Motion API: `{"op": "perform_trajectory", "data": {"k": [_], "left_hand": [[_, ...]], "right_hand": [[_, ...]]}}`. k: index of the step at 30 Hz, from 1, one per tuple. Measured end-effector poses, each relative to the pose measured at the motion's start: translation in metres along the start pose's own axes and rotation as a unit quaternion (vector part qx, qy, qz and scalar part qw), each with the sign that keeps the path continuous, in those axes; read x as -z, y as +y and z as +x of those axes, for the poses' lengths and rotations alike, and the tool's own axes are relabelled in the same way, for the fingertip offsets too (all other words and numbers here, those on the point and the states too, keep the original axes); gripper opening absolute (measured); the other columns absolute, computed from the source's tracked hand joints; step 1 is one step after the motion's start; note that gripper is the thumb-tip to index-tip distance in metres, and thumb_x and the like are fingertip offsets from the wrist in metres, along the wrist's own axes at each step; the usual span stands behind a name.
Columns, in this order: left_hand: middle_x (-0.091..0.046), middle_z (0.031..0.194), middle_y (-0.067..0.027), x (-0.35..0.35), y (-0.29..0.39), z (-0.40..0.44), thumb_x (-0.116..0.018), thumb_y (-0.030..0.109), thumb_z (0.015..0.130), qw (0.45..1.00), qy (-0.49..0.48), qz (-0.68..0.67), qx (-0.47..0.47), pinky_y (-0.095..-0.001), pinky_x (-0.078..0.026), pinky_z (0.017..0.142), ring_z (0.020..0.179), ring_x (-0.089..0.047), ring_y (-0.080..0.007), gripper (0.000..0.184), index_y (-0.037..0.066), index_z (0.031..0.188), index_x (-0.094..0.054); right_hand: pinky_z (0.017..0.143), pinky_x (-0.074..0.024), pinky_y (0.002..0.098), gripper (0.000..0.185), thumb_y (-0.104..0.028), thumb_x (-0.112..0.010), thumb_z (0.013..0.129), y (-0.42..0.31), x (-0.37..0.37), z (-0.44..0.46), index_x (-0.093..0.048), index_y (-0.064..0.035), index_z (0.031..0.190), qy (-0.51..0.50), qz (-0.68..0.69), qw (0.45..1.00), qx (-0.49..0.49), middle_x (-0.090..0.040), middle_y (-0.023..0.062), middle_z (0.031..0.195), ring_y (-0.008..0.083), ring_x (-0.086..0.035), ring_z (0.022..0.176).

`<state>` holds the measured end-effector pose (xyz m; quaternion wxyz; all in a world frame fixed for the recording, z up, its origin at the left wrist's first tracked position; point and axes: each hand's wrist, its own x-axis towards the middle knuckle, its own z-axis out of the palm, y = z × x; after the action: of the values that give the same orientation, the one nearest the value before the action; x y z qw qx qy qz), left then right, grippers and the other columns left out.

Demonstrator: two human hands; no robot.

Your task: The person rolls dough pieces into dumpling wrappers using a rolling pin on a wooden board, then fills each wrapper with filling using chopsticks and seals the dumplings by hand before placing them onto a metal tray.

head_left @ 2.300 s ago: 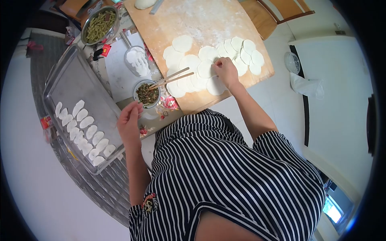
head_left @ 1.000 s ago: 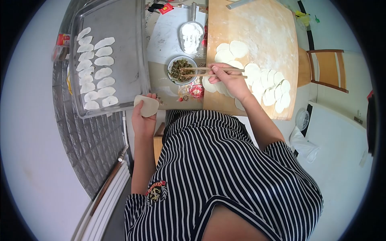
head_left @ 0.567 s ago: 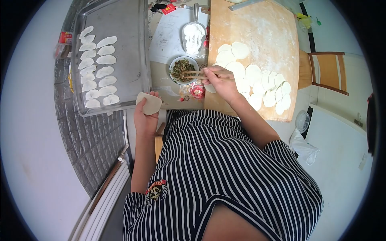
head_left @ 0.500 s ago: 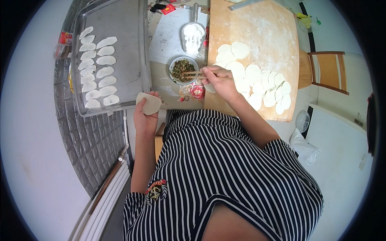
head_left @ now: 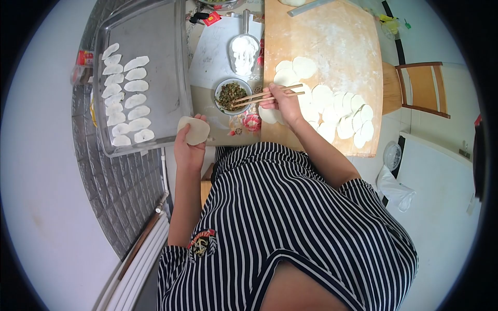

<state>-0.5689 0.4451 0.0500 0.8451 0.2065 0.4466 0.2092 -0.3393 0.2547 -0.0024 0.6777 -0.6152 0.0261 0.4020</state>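
A round dumpling wrapper [head_left: 197, 131] lies across the fingers of my left hand [head_left: 188, 150], with the thumb pressed on its edge. My right hand [head_left: 284, 103] grips a pair of wooden chopsticks [head_left: 259, 97]. Their tips reach into the chopped green-brown filling in a white bowl [head_left: 218, 107]. Several flat wrappers [head_left: 322, 96] are spread in overlapping groups over the floured wooden board [head_left: 337, 41], just right of my right hand. To the left, folded dumplings [head_left: 137, 86] lie in two columns on a grey metal tray [head_left: 161, 62].
A metal scoop [head_left: 244, 54] full of white flour rests on a white sheet [head_left: 212, 46] beyond the bowl. A red packet [head_left: 211, 19] and part of another bowl [head_left: 220, 5] are at the far edge. A wooden chair [head_left: 423, 88] stands to the right.
The chopsticks have shifted a little in the bowl, and their tips now sit farther left in the filling. My left hand keeps holding the wrapper. The whole view has shifted slightly.
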Motion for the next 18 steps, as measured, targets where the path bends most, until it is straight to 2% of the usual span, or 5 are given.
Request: {"op": "perform_trajectory", "data": {"k": [4,7,9,13,18], "left_hand": [[-0.059,0.136,-0.0158,-0.006,-0.001,0.006,-0.047,0.015,0.101,1.0,-0.017,0.011,0.006,-0.0388,-0.059,0.078,0.124,-0.061,-0.0275,0.04,-0.002,0.138,-0.045],[-0.056,0.139,-0.0163,-0.012,-0.003,0.007,-0.047,0.014,0.101,1.0,-0.004,0.01,0.001,-0.0397,-0.059,0.086,0.127,-0.058,-0.028,0.041,-0.003,0.139,-0.044],[-0.055,0.14,-0.0166,-0.014,-0.005,0.008,-0.046,0.013,0.101,1.0,-0.005,0.006,-0.004,-0.0417,-0.055,0.098,0.131,-0.055,-0.029,0.041,-0.003,0.139,-0.043],[-0.055,0.14,-0.0177,-0.016,-0.011,0.016,-0.044,0.011,0.101,0.999,-0.025,0.011,-0.026,-0.0438,-0.049,0.108,0.132,-0.054,-0.0309,0.042,-0.004,0.14,-0.041],[-0.056,0.137,-0.0209,-0.039,-0.015,0.018,-0.039,0.024,0.108,0.994,-0.052,-0.079,0.044,-0.0449,-0.047,0.11,0.13,-0.054,-0.0331,0.041,-0.001,0.139,-0.045]], "right_hand": [[0.067,-0.0619,0.0287,0.032,-0.025,-0.052,0.106,-0.002,0.003,-0.001,-0.064,0.0049,0.105,-0.002,0.006,1.0,-0.004,-0.07,0.0144,0.086,0.0212,-0.072,0.073],[0.067,-0.0621,0.0282,0.032,-0.025,-0.052,0.106,-0.007,0.005,-0.006,-0.064,0.0049,0.105,0.001,0.023,1.0,0.0,-0.07,0.0146,0.087,0.0209,-0.072,0.073],[0.067,-0.0624,0.0276,0.032,-0.024,-0.051,0.106,-0.012,0.006,-0.009,-0.064,0.0053,0.106,0.015,0.064,0.998,-0.001,-0.07,0.0142,0.088,0.0203,-0.072,0.073],[0.067,-0.0629,0.0275,0.033,-0.024,-0.051,0.106,-0.022,0.009,-0.016,-0.064,0.0058,0.107,0.014,0.108,0.994,0.007,-0.069,0.0136,0.088,0.0201,-0.072,0.074],[0.065,-0.0637,0.0292,0.036,-0.026,-0.053,0.106,-0.052,-0.001,-0.043,-0.063,0.0084,0.108,-0.044,0.164,0.985,0.033,-0.067,0.0153,0.086,0.0229,-0.073,0.073]]}}
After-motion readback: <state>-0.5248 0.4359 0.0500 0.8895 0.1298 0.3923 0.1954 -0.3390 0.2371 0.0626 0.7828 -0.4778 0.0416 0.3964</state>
